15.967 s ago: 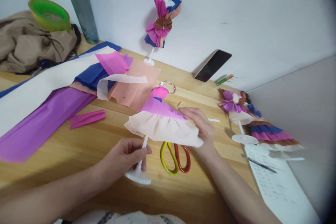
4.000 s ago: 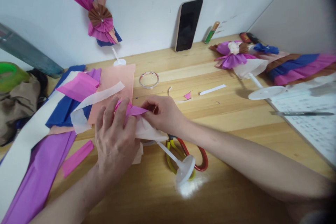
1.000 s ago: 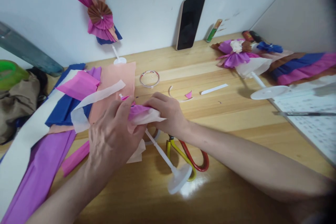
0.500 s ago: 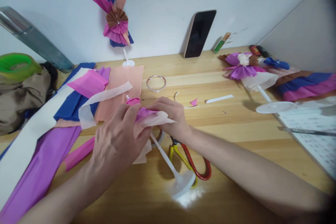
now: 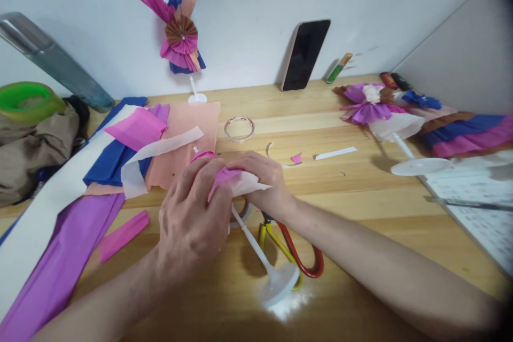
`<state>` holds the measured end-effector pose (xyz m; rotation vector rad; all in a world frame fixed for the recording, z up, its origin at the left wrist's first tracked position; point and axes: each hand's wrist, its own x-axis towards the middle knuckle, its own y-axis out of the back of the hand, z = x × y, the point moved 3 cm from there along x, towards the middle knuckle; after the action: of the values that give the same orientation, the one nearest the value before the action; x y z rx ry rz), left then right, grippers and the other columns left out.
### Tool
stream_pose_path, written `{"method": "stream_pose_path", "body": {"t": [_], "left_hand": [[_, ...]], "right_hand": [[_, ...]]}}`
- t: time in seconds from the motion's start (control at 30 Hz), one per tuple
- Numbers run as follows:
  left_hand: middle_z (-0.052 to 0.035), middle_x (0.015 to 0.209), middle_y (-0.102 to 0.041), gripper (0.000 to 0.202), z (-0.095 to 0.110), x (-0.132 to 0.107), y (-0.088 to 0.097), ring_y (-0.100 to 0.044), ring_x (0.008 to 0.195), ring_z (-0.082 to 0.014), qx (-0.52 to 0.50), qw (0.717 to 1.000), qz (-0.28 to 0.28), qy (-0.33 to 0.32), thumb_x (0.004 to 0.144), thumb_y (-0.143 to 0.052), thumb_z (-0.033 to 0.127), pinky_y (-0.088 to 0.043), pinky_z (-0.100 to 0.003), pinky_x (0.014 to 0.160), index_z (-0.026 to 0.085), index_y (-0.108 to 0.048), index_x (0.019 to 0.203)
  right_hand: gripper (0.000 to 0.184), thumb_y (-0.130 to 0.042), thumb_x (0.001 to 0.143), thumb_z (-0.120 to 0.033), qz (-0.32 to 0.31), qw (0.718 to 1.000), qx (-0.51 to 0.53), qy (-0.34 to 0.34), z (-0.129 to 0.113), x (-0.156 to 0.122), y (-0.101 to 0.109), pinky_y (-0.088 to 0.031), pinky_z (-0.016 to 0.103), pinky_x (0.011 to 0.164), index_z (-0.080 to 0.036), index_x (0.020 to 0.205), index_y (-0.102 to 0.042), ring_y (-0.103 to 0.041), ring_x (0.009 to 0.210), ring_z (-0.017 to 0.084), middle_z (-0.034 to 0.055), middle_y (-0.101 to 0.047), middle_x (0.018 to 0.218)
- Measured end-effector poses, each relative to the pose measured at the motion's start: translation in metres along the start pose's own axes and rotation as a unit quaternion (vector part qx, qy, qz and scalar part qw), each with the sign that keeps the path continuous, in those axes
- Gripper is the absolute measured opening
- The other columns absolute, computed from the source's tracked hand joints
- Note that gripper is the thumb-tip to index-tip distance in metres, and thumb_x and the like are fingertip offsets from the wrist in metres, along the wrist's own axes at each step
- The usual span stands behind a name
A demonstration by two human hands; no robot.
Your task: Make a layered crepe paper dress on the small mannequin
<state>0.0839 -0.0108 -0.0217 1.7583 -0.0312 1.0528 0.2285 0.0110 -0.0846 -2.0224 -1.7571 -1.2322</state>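
Both hands are closed around the top of a small white doll stand (image 5: 256, 246), which tilts with its round base toward me. Pink and white crepe paper (image 5: 242, 183) wraps the upper part between my fingers. My left hand (image 5: 196, 214) pinches the paper from the left, its fingers bent over it. From the far side, my right hand (image 5: 262, 171) presses the paper on the right. A pink piece with a white tip (image 5: 202, 155) sticks out beyond my left fingers. Under the stand lie red-and-yellow-handled scissors (image 5: 296, 248) and a tape roll (image 5: 243, 211), partly hidden.
Crepe paper sheets (image 5: 76, 240) cover the left side. A finished paper-dressed stand (image 5: 182, 37) is at the wall, with others (image 5: 385, 107) at right. A phone (image 5: 306, 56) leans on the wall. A clear ring (image 5: 239, 128) and white strip (image 5: 335, 153) lie mid-table.
My left hand has shifted slightly right and its fingers curl further over the pink paper. The pink strip on the table shows more. My right hand has barely moved.
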Motion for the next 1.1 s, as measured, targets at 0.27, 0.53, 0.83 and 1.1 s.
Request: {"method": "stream_pose_path", "body": {"t": [0.27, 0.53, 0.83, 1.1], "left_hand": [[-0.0062, 0.098, -0.07, 0.01, -0.021, 0.012, 0.038, -0.066, 0.091, -0.0193, -0.053, 0.994, 0.034, 0.087, 0.08, -0.066, 0.01, -0.052, -0.032, 0.082, 0.018, -0.061, 0.083], [-0.0032, 0.088, -0.067, 0.004, -0.018, -0.027, 0.05, -0.064, 0.081, -0.0165, -0.095, 0.987, -0.108, 0.07, 0.085, -0.061, 0.017, -0.053, -0.026, 0.067, 0.019, -0.059, 0.088], [-0.0217, 0.13, -0.055, 0.032, -0.001, -0.06, 0.021, -0.048, 0.127, -0.0372, 0.004, 0.999, -0.052, 0.017, 0.079, -0.066, 0.005, -0.049, -0.052, 0.098, 0.012, -0.058, 0.109], [-0.0132, 0.109, -0.065, 0.017, -0.013, -0.051, 0.02, -0.061, 0.106, -0.0273, -0.094, 0.992, 0.003, 0.08, 0.079, -0.06, 0.0, -0.054, -0.042, 0.088, 0.016, -0.057, 0.08]], "right_hand": [[0.029, -0.063, 0.074, -0.008, 0.024, 0.999, 0.011, 0.026, -0.002, -0.001, 0.001, -0.056, 0.031, 0.072, -0.021, 0.1, -0.065, -0.068, 0.085, 0.018, 0.0057, -0.072, 0.095], [0.043, -0.065, 0.078, -0.017, 0.003, 0.984, -0.064, 0.169, -0.031, 0.001, 0.028, -0.055, 0.043, 0.087, -0.021, 0.119, -0.055, -0.061, 0.109, 0.025, 0.0122, -0.066, 0.114], [0.014, -0.061, 0.084, -0.011, 0.005, 0.944, -0.222, 0.242, -0.041, 0.008, 0.006, -0.044, 0.044, 0.098, -0.026, 0.087, -0.061, -0.059, 0.113, 0.022, 0.0036, -0.07, 0.113], [0.017, -0.058, 0.078, -0.005, 0.023, 0.994, -0.086, 0.068, -0.032, 0.016, 0.017, -0.051, 0.043, 0.085, -0.022, 0.079, -0.061, -0.064, 0.101, 0.024, 0.0077, -0.069, 0.101]]}}
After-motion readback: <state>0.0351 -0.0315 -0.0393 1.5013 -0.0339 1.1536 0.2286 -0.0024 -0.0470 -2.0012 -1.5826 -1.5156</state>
